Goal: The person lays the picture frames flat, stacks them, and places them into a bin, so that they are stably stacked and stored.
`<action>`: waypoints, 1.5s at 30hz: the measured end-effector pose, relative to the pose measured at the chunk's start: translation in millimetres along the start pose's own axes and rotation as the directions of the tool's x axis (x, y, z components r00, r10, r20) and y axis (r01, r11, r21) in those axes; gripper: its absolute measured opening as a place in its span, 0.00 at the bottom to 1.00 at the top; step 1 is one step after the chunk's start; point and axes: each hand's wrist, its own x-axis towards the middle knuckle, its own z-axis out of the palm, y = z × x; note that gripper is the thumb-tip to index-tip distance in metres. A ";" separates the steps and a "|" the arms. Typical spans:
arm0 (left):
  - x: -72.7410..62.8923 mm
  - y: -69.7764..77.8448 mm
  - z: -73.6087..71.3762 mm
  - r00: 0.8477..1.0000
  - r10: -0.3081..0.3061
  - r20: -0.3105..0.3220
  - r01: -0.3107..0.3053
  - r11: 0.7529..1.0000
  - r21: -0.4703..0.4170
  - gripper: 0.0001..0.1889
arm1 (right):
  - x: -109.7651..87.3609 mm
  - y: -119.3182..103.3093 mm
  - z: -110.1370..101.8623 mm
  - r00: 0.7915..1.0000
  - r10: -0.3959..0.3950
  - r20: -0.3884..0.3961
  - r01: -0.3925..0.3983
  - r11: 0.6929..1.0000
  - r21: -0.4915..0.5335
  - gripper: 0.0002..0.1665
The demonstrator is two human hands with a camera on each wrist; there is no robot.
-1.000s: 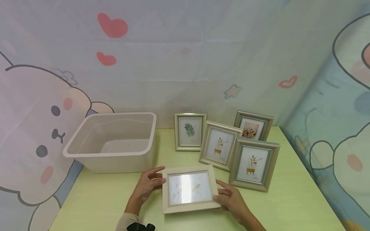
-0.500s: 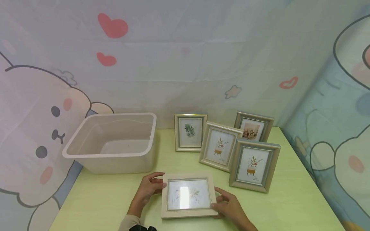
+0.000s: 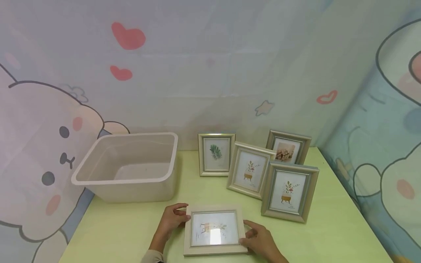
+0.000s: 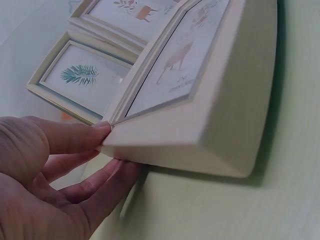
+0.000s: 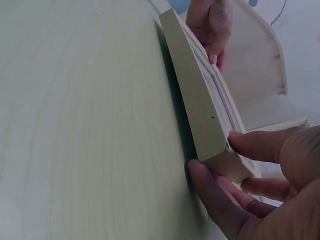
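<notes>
Both hands hold a cream photo frame (image 3: 213, 229) sideways, its glass facing up, low over the near part of the table. A plant-in-a-pot print lies turned on its side behind the glass, with a bright reflection on it. My left hand (image 3: 171, 221) pinches the left edge; in the left wrist view its thumb (image 4: 80, 137) is on top of the corner and fingers are below. At the right edge, my right hand (image 3: 260, 240) grips the near corner, thumb above and fingers underneath in the right wrist view. A dark shadow runs along the frame's edge (image 5: 197, 95) there.
A beige plastic tub (image 3: 138, 191) stands at the back left. Behind and to the right are a leaf-print frame (image 3: 216, 153), two frames with potted-plant prints, one champagne (image 3: 251, 170) and one grey-green (image 3: 289, 191), and a flower-photo frame (image 3: 286, 149). A printed cloth hangs behind.
The photo frame and both hands have come down and nearer to the front edge. The reflection has shifted on the glass, so more of the print shows. The head view has tilted slightly up.
</notes>
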 end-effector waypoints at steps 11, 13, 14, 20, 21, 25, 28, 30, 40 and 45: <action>-1.1 4.5 5.0 0.997 0.046 -0.069 -0.032 0.981 0.189 0.23 | 0.4 -9.2 4.1 1.000 0.003 0.008 -0.003 0.998 -0.063 0.43; -1.3 4.1 4.8 0.996 0.056 -0.067 -0.040 0.975 0.219 0.23 | 0.5 -9.7 4.7 1.000 0.006 0.009 -0.006 0.997 -0.077 0.42; -1.4 4.1 5.1 0.996 0.061 -0.068 -0.044 0.972 0.231 0.23 | 0.6 -9.9 5.1 1.000 0.006 0.006 -0.006 0.996 -0.084 0.41; -2.6 7.2 6.2 0.990 0.112 -0.088 -0.079 0.946 0.315 0.22 | 0.8 -13.4 9.0 1.000 -0.006 -0.027 0.002 0.991 -0.136 0.40; -3.0 7.5 6.3 0.989 0.119 -0.093 -0.082 0.940 0.331 0.22 | 0.9 -13.4 10.6 0.999 -0.008 -0.035 0.003 0.989 -0.148 0.40; -4.5 7.0 6.2 0.988 0.121 -0.094 -0.078 0.924 0.374 0.22 | 0.1 -13.1 18.1 0.998 -0.020 -0.053 0.010 0.980 -0.199 0.35; -4.9 5.6 6.2 0.991 0.112 -0.075 -0.078 0.929 0.361 0.22 | -0.5 -13.8 21.9 0.997 -0.044 -0.055 0.030 0.972 -0.233 0.21; -5.0 5.5 6.1 0.990 0.117 -0.073 -0.084 0.934 0.348 0.22 | -0.4 -14.3 22.9 0.997 -0.058 -0.053 0.043 0.969 -0.243 0.13; -6.6 5.8 5.7 0.992 0.103 -0.072 -0.076 0.948 0.309 0.22 | 0.0 -14.6 17.1 0.999 -0.035 -0.041 0.025 0.975 -0.220 0.26; -5.7 5.6 5.7 0.993 0.091 -0.068 -0.066 0.947 0.313 0.23 | -2.2 -17.3 7.4 0.995 -0.056 -0.082 0.034 0.970 -0.242 0.38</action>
